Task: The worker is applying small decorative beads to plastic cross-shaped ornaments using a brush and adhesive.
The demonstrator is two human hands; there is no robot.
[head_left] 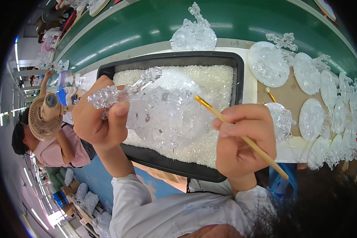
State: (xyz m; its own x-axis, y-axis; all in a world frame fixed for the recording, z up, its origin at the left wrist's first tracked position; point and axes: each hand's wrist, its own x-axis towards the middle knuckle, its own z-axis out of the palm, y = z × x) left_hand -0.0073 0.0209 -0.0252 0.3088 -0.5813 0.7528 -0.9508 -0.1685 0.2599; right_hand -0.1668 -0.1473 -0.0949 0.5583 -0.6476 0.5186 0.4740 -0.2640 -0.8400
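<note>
**Clear ornament above the granule tray**

My left hand grips its knobbly stem, long axis slanting away rightward, disc over the granules. My right hand pinches a brush, its tip aimed forward-left at the disc.

A held clear ornament blocks the middle of the black tray; room lies over its far right corner. Clear discs crowd the desk rightward; the green strip beyond has passing room.

Clear ornament — partly hidden behind left fingers, green surface — cut off above
</note>
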